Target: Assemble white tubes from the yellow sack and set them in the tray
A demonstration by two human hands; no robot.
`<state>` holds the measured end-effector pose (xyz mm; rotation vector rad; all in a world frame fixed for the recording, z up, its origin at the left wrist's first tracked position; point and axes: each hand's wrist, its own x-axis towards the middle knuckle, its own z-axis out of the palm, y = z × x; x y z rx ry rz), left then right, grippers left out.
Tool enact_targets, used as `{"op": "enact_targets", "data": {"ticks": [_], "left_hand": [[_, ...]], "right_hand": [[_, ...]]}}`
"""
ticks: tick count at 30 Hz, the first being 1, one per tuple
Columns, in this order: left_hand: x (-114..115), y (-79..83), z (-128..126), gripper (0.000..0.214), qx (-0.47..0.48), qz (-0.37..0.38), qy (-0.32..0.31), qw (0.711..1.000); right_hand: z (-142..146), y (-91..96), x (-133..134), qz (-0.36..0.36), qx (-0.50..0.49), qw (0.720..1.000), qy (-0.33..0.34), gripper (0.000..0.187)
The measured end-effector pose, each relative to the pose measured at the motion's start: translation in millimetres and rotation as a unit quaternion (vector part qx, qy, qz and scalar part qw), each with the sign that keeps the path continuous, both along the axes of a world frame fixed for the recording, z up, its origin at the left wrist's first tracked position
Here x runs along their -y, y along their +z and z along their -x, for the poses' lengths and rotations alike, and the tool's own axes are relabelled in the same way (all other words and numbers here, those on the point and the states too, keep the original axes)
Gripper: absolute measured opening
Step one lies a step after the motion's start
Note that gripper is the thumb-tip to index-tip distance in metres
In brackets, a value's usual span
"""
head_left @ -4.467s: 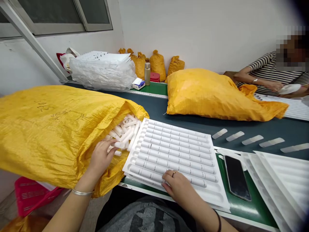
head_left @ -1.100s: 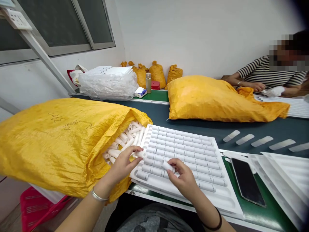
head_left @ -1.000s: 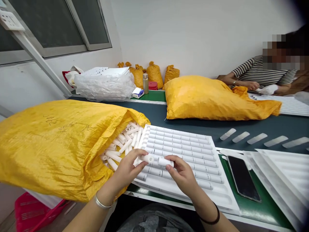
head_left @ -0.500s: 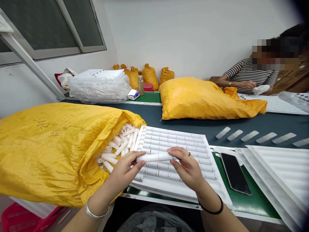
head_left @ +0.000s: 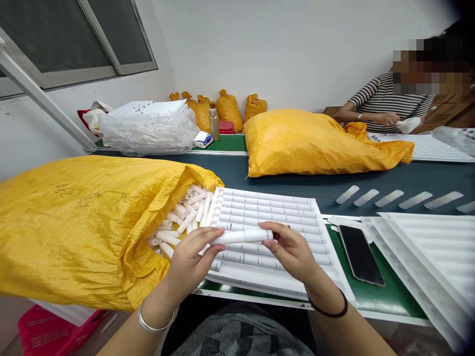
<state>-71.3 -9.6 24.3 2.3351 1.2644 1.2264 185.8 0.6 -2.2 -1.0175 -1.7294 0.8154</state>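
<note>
Level above the tray is a white tube (head_left: 241, 236) with a step in its width near the middle and small dark print at its right end. My left hand (head_left: 193, 257) pinches its plain left end between thumb and fingers. The right end sits between the thumb and fingers of my right hand (head_left: 291, 251). Beneath both hands lies a white ribbed tray (head_left: 267, 193), with rows of printed white tubes (head_left: 267, 213) in its grooves. To the left, loose plain white tubes (head_left: 189, 217) spill at the mouth of a yellow sack (head_left: 85, 227).
A black phone (head_left: 360, 254) lies right of the tray, beside stacked white trays (head_left: 419, 247). Several clear-and-white tubes (head_left: 389, 198) line the dark belt (head_left: 297, 190). Another yellow sack (head_left: 308, 143) lies behind. A person in a striped shirt (head_left: 386, 96) works at the far right.
My right fingers have shifted on the tube's right end, so more of its printed end shows. The view has tilted slightly; the left hand keeps its pinch.
</note>
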Motion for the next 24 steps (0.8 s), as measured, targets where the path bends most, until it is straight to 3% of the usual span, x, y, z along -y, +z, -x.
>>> {"op": "enact_targets", "data": {"ticks": [3,7,15,16,18,21,24], "left_hand": [[0.6,3.7,-4.5,0.036,0.008,-0.051,-0.018,0.999],[-0.3,3.6,-7.0,0.05,0.008,-0.109,-0.052,0.993],[0.1,-3.3,-6.0,0.052,-0.078,-0.195,-0.128,0.969],[-0.7,-3.9,-6.4,0.052,-0.082,-0.194,-0.135,0.968],[-2.3,-4.5,-8.7,0.052,-0.074,-0.171,-0.124,0.975],[-3.0,-3.9,-15.7,0.051,-0.033,-0.109,-0.089,0.989],[-0.2,-5.5,-24.8,0.048,-0.014,-0.076,-0.093,0.993]], "right_hand": [[-0.8,2.4,2.5,0.1,-0.077,0.992,0.026,0.031],[-0.8,7.8,5.1,0.216,-0.176,0.959,0.05,0.037],[-2.3,9.5,4.6,0.357,-0.209,0.904,0.106,0.041],[-2.9,9.3,4.6,0.355,-0.198,0.907,0.112,0.041],[-5.3,9.7,5.4,0.284,-0.153,0.941,0.098,0.04],[-9.8,10.7,9.8,0.073,-0.022,0.995,0.06,0.035],[-9.1,7.4,16.1,-0.04,0.07,0.994,0.068,0.03]]}}
